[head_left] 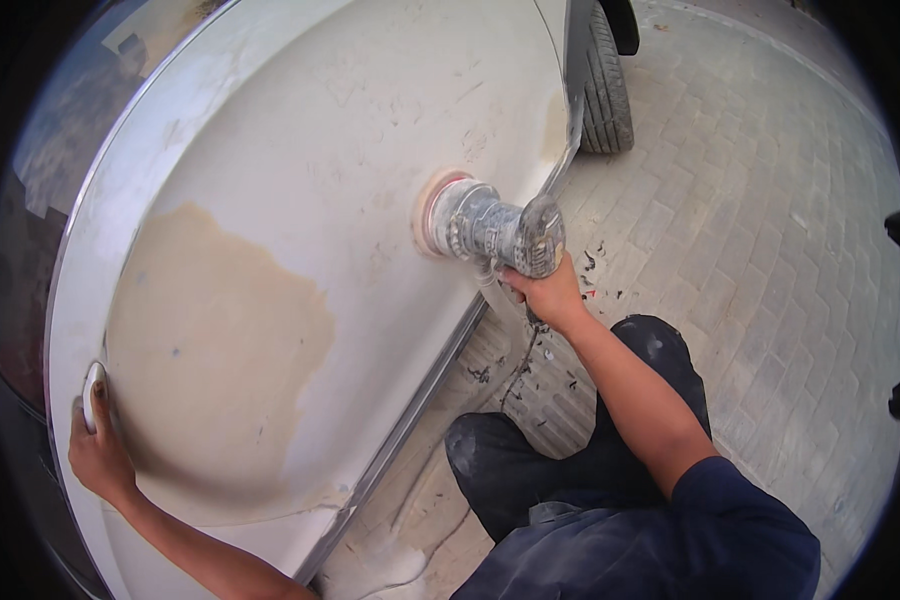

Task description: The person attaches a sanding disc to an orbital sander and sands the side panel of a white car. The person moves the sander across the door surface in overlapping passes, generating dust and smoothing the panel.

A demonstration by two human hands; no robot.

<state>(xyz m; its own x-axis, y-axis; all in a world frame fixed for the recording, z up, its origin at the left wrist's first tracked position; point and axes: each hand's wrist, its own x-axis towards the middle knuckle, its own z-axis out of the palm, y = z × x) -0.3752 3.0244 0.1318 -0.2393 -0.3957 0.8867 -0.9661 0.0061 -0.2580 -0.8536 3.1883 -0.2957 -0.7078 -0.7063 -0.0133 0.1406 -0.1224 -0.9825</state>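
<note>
My right hand [552, 292] is closed around the grip of a dusty grey electric sander [482, 222]. Its round pad [432, 212] meets the pale door panel [370, 130] of a car, near the middle of the view. At the far left, my left hand [100, 455] has its fingers wrapped on the door handle [94, 395]. Between the two hands, a large beige patch of filler [220, 340] covers the panel's lower left. The sander's pad hides the surface directly beneath it.
A hose and dark cable [515, 330] hang from the sander to the paving. Dark scraps [560, 375] lie on the paving bricks [760, 210]. A car tire [606, 95] stands at the upper right. My bent knees [495, 460] are close to the door's bottom edge.
</note>
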